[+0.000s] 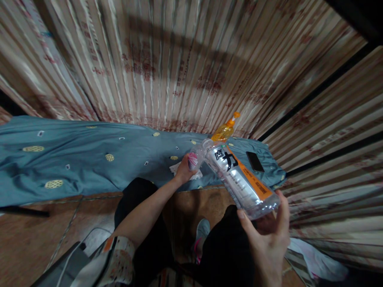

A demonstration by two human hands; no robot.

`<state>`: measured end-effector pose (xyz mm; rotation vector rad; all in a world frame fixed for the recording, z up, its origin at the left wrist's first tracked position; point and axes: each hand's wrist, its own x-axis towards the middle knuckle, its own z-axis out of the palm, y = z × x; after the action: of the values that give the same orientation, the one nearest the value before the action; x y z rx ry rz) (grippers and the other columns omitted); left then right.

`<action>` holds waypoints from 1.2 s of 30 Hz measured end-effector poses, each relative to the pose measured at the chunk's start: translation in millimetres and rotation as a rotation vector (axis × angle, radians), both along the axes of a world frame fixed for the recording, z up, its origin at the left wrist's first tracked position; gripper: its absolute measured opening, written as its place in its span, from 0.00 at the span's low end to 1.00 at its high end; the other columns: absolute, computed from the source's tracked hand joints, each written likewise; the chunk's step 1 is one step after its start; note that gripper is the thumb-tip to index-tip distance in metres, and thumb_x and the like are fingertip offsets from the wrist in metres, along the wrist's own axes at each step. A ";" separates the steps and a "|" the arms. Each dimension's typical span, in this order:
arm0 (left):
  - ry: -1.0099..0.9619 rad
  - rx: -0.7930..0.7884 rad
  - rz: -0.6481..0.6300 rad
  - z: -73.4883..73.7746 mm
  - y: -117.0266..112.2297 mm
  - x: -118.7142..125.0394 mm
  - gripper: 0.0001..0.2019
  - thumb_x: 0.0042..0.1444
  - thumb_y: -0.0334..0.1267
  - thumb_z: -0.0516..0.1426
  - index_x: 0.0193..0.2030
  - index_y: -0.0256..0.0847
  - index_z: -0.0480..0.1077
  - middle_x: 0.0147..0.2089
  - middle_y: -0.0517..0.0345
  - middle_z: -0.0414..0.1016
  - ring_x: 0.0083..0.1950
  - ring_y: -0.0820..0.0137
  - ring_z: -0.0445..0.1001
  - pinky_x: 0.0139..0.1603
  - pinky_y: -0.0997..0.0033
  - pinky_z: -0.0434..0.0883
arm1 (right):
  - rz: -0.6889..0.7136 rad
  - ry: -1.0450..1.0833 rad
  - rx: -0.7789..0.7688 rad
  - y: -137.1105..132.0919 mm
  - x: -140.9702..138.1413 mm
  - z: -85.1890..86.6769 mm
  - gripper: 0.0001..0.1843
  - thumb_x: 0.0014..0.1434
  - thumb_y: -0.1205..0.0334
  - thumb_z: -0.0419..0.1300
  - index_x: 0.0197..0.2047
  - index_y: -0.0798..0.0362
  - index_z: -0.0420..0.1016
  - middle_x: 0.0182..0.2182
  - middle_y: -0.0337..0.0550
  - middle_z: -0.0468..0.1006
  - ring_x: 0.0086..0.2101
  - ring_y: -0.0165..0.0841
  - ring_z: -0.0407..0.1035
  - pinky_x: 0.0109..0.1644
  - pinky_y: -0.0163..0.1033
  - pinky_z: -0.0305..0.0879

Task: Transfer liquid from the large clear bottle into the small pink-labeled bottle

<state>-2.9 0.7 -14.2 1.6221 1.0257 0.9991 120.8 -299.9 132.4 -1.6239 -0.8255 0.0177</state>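
Observation:
A clear plastic bottle with a silver and orange label lies slantwise in the air in front of me, its base towards my right. My right hand grips the base end, thumb on one side and fingers on the other. Around the narrow top end my left hand is closed, where a pink-and-white patch shows at the clear plastic; whether that is a cap I cannot tell. Beneath the left hand a white piece of paper or tissue lies on the blue cloth. No liquid is visible in the bottle.
Behind the held bottle stands an orange pump bottle. A dark phone lies on the cloth at the right. Patterned pleated curtains hang behind and on the right, beside dark poles. A grey box-like object with a cable sits lower left.

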 end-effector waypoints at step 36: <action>-0.023 0.048 -0.024 -16.1 3.1 1.3 0.54 0.51 0.32 0.83 0.85 0.45 0.73 0.86 0.36 0.83 0.90 0.34 0.81 0.97 0.19 0.73 | 0.005 -0.012 0.027 1.4 0.4 -2.8 0.73 0.56 0.32 0.92 0.93 0.46 0.68 0.68 0.65 0.90 0.59 0.59 0.92 0.65 0.67 0.94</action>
<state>-1.5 3.8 -30.3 1.6541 0.9719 1.0310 121.2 -298.5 129.6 -1.5978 -0.8361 0.0000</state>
